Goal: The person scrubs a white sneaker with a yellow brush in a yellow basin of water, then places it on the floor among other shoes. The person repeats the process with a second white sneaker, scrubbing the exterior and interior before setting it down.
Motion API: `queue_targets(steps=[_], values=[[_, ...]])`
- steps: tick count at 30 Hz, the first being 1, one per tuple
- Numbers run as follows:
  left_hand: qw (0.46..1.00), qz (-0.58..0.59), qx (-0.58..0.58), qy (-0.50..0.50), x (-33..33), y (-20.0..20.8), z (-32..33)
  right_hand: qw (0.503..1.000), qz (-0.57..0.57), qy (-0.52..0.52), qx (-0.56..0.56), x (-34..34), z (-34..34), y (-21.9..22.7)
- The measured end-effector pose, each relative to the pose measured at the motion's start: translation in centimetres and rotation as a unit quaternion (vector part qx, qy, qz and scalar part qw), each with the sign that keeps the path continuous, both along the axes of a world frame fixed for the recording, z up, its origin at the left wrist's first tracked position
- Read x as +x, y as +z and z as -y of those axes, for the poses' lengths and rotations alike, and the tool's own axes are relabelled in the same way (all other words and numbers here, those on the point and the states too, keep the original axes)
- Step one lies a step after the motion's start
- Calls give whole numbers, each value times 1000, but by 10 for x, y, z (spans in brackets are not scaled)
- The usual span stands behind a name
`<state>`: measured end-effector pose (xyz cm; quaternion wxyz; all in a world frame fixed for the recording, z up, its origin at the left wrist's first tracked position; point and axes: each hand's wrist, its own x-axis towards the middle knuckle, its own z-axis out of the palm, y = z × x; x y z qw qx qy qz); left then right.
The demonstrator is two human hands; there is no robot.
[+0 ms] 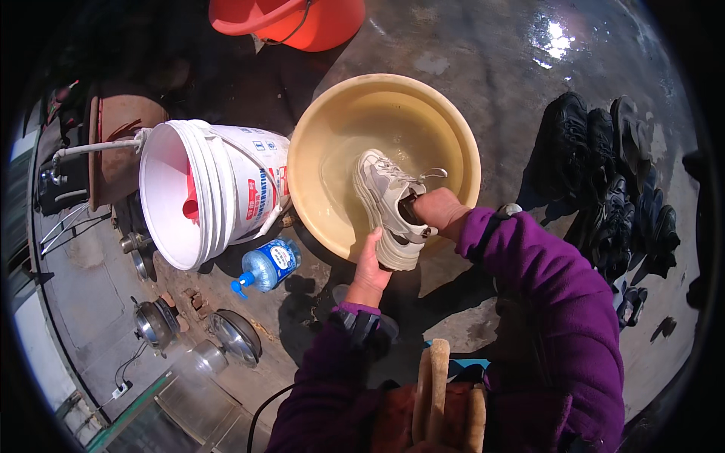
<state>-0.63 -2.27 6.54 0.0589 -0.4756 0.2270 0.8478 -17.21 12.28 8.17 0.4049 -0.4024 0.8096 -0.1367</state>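
Observation:
A beige-white sneaker [387, 198] with pale laces is tilted over the yellow plastic basin [461, 128], which holds shallow, cloudy water. My left hand [368, 273] grips the sneaker by its heel and sole, with the thumb along the side. Its other fingers are mostly hidden under the shoe. My right hand [440, 210] reaches into the shoe's opening. The fingers are out of sight inside, so whether they hold anything does not show. Both my sleeves are purple.
Left of the basin, a white bucket [219, 189] lies on its side near a blue pump bottle [270, 264]. An orange-red bucket [317, 26] stands at the back. Several dark shoes [600, 151] line the right side. Metal pots [156, 323] sit at the lower left.

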Motion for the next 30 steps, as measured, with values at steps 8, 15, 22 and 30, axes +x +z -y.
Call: queue_targets(steps=[8,15,22,30], values=[[998,-49,43,8,5,-6,3,975,154,-83,-138,-1,-37,9],[1000,-18,12,2,3,-13,1,997,-42,10,-59,-12,14,1],[1000,-10,19,7,0,-8,-4,999,18,-24,-10,-14,1,1],[998,-51,17,-11,4,-11,-5,999,31,-30,-9,3,-20,30]])
